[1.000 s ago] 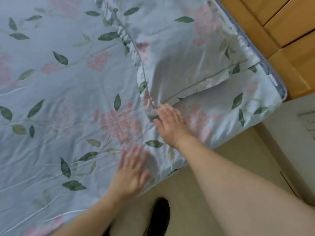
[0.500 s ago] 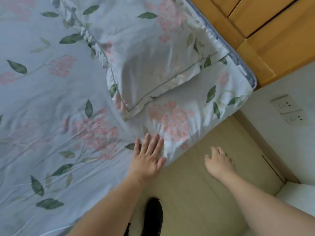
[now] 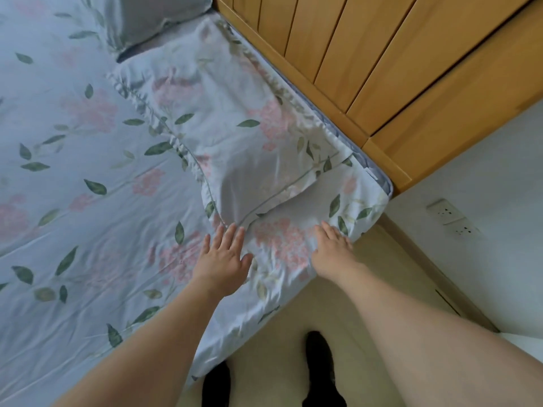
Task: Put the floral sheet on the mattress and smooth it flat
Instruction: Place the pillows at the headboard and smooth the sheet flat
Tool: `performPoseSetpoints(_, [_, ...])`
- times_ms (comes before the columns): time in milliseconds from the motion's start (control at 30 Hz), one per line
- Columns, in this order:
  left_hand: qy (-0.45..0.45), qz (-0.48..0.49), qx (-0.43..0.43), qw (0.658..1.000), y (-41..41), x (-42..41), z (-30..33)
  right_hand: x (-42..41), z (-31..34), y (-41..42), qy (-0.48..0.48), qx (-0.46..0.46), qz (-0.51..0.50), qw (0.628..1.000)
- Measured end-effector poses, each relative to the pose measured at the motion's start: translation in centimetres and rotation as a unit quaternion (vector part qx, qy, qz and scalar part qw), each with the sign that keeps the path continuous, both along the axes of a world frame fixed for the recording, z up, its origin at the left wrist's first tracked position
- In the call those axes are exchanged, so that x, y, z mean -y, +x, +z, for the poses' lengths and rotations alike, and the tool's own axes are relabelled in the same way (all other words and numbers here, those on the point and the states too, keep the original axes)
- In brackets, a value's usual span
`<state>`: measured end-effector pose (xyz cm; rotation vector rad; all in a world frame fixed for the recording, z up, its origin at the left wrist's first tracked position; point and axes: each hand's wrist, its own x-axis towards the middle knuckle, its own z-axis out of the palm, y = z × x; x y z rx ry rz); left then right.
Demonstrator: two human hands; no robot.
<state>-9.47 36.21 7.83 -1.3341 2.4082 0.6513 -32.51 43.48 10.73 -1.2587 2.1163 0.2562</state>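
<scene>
A pale blue floral sheet (image 3: 97, 177) with pink flowers and green leaves covers the mattress (image 3: 385, 183), whose grey edge shows at the near right corner. A flap of the sheet (image 3: 241, 148) lies folded back over that corner, its hem running down to my hands. My left hand (image 3: 224, 257) lies flat on the sheet with fingers spread, just below the flap's tip. My right hand (image 3: 333, 248) rests flat on the sheet beside the bed's near edge, fingers straight.
A pillow (image 3: 152, 19) in matching fabric lies at the head of the bed. A wooden headboard (image 3: 367, 63) runs along the right. A white wall with sockets (image 3: 451, 217) stands close to the corner. My dark-socked feet (image 3: 318, 365) stand on the beige floor (image 3: 293, 318).
My right hand has come up from beside the bed onto the sheet near the corner. My left hand has slid a little further up toward the flap's tip. The view has pulled back.
</scene>
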Motion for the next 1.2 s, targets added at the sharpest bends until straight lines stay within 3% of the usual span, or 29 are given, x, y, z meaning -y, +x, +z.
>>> performPoseSetpoints(133, [0.012, 0.03, -0.007, 0.999, -4.3, -0.7, -2.5, 0.4, -3.3, -5.7, 0.039, -0.024, 0.052, 0.998])
performPoseSetpoints(200, [0.034, 0.032, 0.006, 0.999, -8.2, -2.0, -5.1, 0.9, -5.9, -9.6, 0.043, -0.022, 0.023, 0.999])
performPoseSetpoints(333, [0.102, -0.029, 0.049, 0.993, -17.2, -3.0, -9.2, 3.5, -9.6, -18.0, -0.029, 0.026, -0.201, 0.979])
performPoseSetpoints(400, [0.118, -0.063, 0.055, 0.989, -22.0, -1.5, -10.0, 4.7, -10.7, -21.8, -0.07, 0.038, -0.267, 0.96])
performPoseSetpoints(567, [0.106, 0.009, 0.041, 0.994, -32.3, 7.3, -9.7, 5.4, -11.5, -27.5, -0.071, 0.055, -0.303, 0.949])
performPoseSetpoints(767, [0.015, -0.073, 0.069, 0.995, -43.1, 12.2, -8.9, 5.6, -11.8, -31.2, -0.062, 0.173, -0.316, 0.931])
performPoseSetpoints(867, [-0.025, -0.081, 0.074, 0.994, -45.2, 12.6, -9.3, 5.6, -11.8, -31.5, -0.091, 0.184, -0.386, 0.899])
performPoseSetpoints(1067, [-0.014, -0.099, 0.049, 0.994, -46.1, 12.8, -9.3, 4.9, -12.2, -31.1, -0.134, 0.186, -0.442, 0.867])
performPoseSetpoints(1200, [-0.072, -0.084, -0.027, 0.993, -46.2, 11.9, -9.1, 4.5, -11.3, -31.3, -0.174, 0.139, -0.475, 0.852])
